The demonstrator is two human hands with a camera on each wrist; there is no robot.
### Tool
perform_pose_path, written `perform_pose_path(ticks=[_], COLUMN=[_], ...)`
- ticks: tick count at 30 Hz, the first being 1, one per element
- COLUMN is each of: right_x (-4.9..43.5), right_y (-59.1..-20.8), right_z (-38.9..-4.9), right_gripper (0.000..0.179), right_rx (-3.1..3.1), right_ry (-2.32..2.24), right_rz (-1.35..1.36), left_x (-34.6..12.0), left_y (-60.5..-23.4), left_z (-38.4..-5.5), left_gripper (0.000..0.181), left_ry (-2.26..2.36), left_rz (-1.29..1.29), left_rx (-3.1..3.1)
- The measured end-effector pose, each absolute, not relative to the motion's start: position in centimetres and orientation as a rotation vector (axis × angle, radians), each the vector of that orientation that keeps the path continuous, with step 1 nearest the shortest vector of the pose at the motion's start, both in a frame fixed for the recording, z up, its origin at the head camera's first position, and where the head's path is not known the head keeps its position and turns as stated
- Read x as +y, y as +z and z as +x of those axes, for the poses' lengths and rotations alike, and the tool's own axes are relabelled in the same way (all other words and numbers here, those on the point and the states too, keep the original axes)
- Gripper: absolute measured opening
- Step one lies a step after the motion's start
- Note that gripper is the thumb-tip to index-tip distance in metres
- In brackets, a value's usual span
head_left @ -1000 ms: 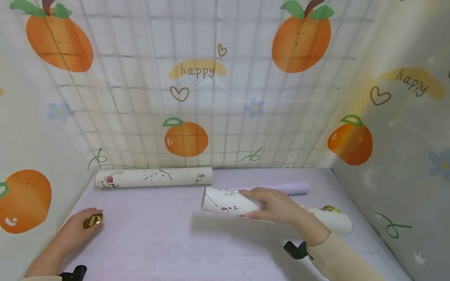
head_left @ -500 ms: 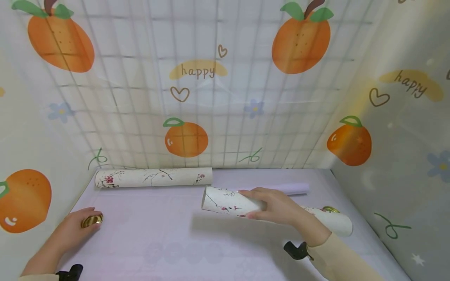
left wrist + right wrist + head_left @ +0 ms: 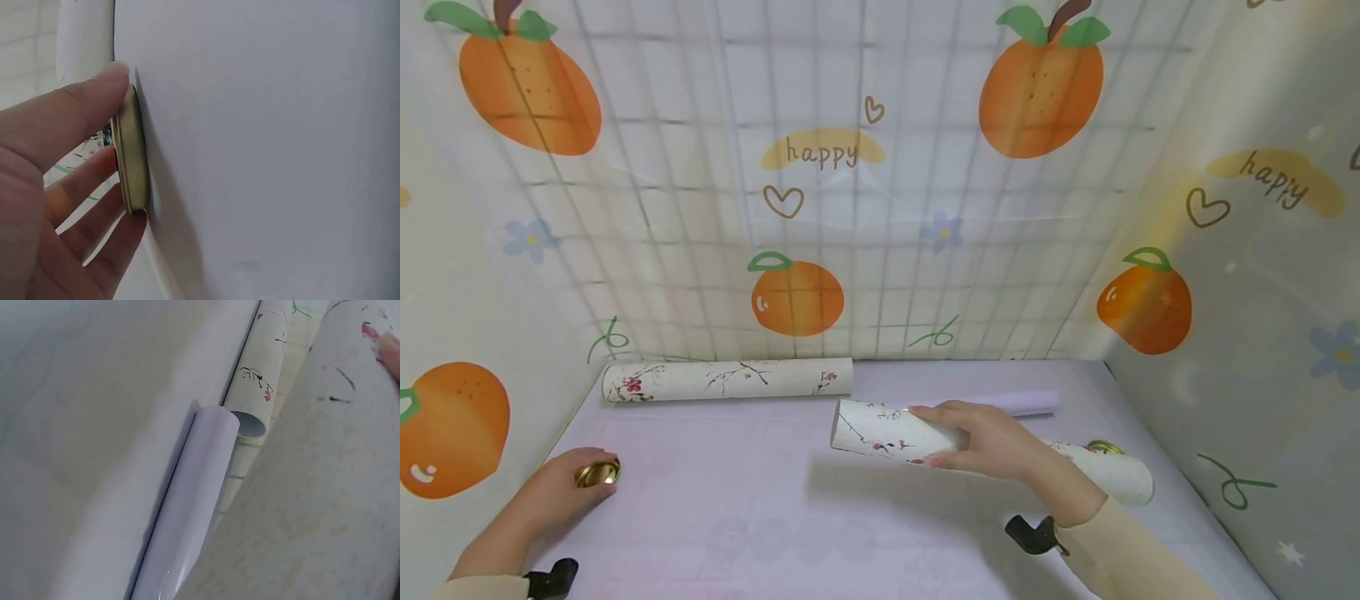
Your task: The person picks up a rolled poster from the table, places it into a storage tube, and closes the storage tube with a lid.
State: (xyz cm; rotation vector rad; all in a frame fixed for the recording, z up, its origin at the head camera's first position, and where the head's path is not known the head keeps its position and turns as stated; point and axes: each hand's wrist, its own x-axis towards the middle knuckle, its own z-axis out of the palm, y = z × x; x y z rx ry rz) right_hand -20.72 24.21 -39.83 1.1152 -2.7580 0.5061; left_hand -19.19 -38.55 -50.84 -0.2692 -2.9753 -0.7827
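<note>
In the head view, my left hand (image 3: 553, 487) at the left edge of the table pinches a round gold lid (image 3: 597, 473) on its edge. The left wrist view shows the lid (image 3: 132, 156) side-on between thumb and fingers, close over the white surface. My right hand (image 3: 981, 437) grips a white roll (image 3: 876, 429) printed with branches and red blossoms, thumb on the near side and fingers over the far side. This roll is tilted and held above the table, casting a shadow below; its right part passes behind the wrist. In the right wrist view the roll (image 3: 312, 487) fills the right side.
A similar blossom-printed roll (image 3: 726, 379) lies along the back edge of the table (image 3: 737, 483). A pale lilac roll (image 3: 1030, 403) lies beside it, partly behind my right hand. Another gold round thing (image 3: 1105, 447) shows behind the held roll. Printed curtains (image 3: 865, 225) enclose the back and sides.
My left hand shifts very slightly and the gold lid tilts a little in its fingers. The right hand and its roll stay still.
</note>
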Motion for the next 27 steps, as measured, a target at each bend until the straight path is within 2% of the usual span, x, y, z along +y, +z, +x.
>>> perform_pose_path(ticks=[20,27], right_x=[24.3,24.3], right_y=[-39.8,-39.8], right_z=[-20.8,-20.7], right_gripper=[0.067,0.067], right_rx=[-2.739,-2.743], right_ry=[0.517,0.513], right_rz=[1.127,1.12], left_x=[-36.4,-34.8], left_y=[-48.1,-46.6], left_z=[-19.2,-19.0], left_gripper=[0.05,0.045], left_ry=[-0.683,-0.739], left_rz=[-0.292,-0.395], left_rx=[-3.165,-3.093])
